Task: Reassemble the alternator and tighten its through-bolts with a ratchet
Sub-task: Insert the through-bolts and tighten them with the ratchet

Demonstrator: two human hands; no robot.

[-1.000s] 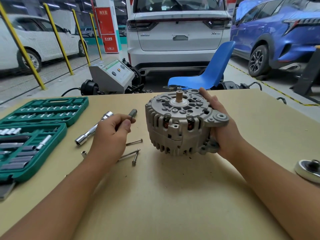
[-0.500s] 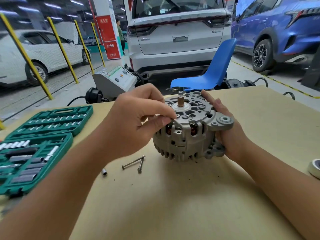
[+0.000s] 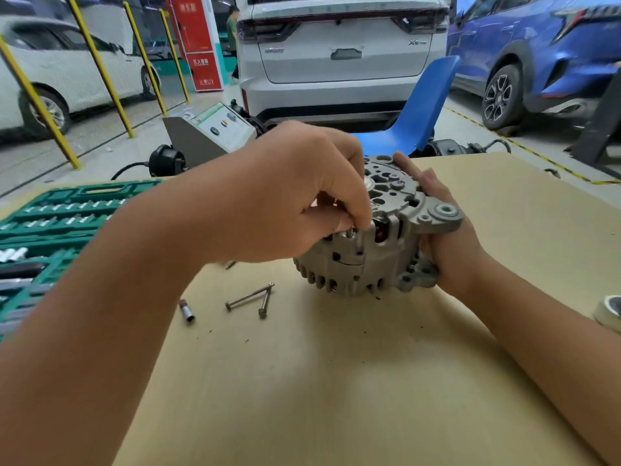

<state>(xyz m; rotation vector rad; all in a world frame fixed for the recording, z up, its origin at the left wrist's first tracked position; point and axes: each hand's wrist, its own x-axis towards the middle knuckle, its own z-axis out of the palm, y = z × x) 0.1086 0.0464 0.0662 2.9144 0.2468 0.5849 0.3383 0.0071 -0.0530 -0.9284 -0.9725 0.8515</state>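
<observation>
A white SUV (image 3: 339, 45) stands parked beyond the far edge at 12 o'clock, with a blue car (image 3: 544, 52) at 2 o'clock and a white car (image 3: 64, 72) behind yellow posts (image 3: 100, 67) at 10 o'clock. A blue plastic chair (image 3: 420, 109) sits between the SUV and the tabletop (image 3: 336, 381), and a grey machine with a sloped control panel (image 3: 208, 132) stands on the floor at 11 o'clock. An open green socket set case (image 3: 50, 230) fills the 9 o'clock side. The left forearm crosses in front of it and hides its near corner.

The alternator (image 3: 379, 237) sits just past the middle of the tabletop, toward 1 o'clock, pulley end down. The right hand (image 3: 443, 237) cups its 3 o'clock flank by the mounting ear, fingers curled over the far rim. The left hand (image 3: 295, 196) covers its top and 9 o'clock side, and the fingers (image 3: 353, 216) pinch a through-bolt (image 3: 349, 233) standing upright in a boss on the near edge of the housing; only the bolt's top shows under the fingertips.

Two loose through-bolts (image 3: 250, 297) lie crossed at their far ends, just at 8 o'clock of the alternator. A small socket (image 3: 187, 312) lies near them toward 9 o'clock. A roll of tape (image 3: 610, 312) sits at the 3 o'clock edge.

The tabletop is tan board with a few dark specks; the room is a garage with a grey floor.
</observation>
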